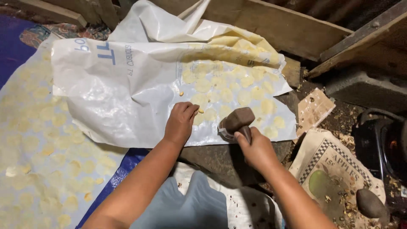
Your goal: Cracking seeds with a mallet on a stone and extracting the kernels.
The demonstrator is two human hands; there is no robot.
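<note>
My right hand (255, 148) grips the handle of a brown wooden mallet (236, 121), its head resting just above the near edge of a white plastic sheet (127, 89). My left hand (181, 120) is to the left of the mallet, fingertips pinched on a small yellow piece (201, 111) lying on the sheet. Several flattened pale yellow discs (229, 91) lie pressed on the sheet beyond both hands. One loose yellow kernel (181, 93) sits further up the sheet.
A second sheet (38, 140) covered in several flattened yellow discs spreads at the left. Wooden planks (288, 25) stand behind. A printed paper bag (330, 169), a cardboard scrap (313, 109), a dark stone (369, 203) and a black stove (388, 144) are at the right.
</note>
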